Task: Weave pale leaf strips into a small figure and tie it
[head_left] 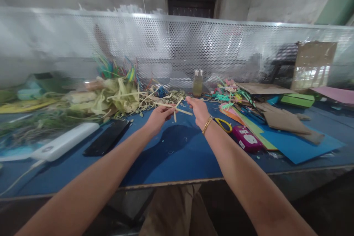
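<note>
Head view: left hand [160, 117] pinching pale husk-like strips near their crossing, above blue tabletop [177, 171]. Longer strip [184, 111] running left to right, its right end dipping toward wearer, reaching close to right hand [199, 110]. Shorter strip [179, 102] slanting away, far end leaning right, ending just beside right fingertips. Crossing lying nearer left hand. Right fingers curling together; cannot tell whether gripping strip end.

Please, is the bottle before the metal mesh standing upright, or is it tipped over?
Upright: the bottle has its body vertical, with the silver-coloured cap at the top.
</note>
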